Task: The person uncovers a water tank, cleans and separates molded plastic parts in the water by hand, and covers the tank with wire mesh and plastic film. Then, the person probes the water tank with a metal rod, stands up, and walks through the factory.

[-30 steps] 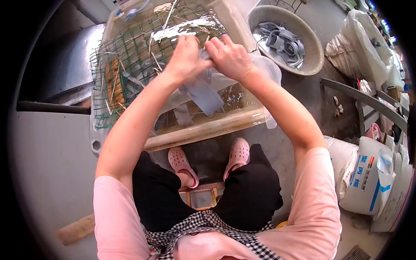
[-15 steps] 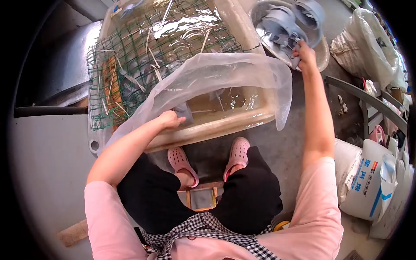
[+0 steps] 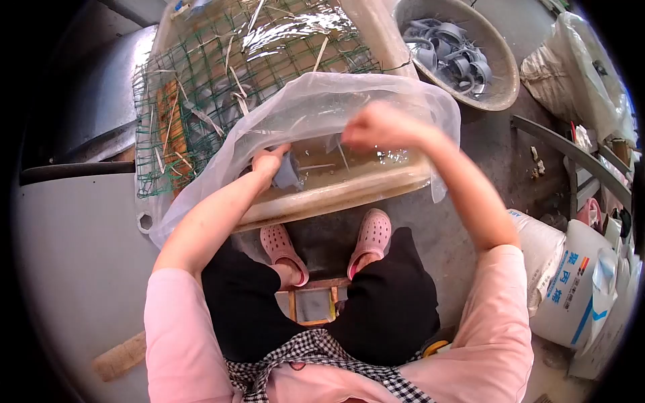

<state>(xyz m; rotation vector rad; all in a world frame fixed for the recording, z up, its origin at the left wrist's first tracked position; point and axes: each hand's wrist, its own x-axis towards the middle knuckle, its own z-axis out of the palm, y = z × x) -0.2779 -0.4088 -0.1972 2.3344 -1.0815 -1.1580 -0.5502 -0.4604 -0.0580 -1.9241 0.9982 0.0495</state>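
My left hand (image 3: 270,163) is at the near left part of a water-filled tub (image 3: 336,196), closed on a grey plastic part (image 3: 287,172) that is partly in the water. Above the tub's middle, my right hand (image 3: 376,126) is smeared by motion, so its fingers cannot be made out. Clear plastic sheeting (image 3: 316,91) drapes over the tub in an arch around both hands. Several rounded grey plastic parts (image 3: 460,64) lie in an oval basin (image 3: 494,101) at the upper right.
Green wire mesh (image 3: 201,67) covers the tub's far left side, with pale strips and a wooden board (image 3: 171,124) on it. A metal frame (image 3: 571,148) and white sacks (image 3: 571,289) stand at right. Pink clogs (image 3: 373,235) are on the floor below the tub.
My right hand has left the basin and moved left over the tub; the grey parts it gripped now lie in the basin. My left hand has moved slightly farther into the tub.
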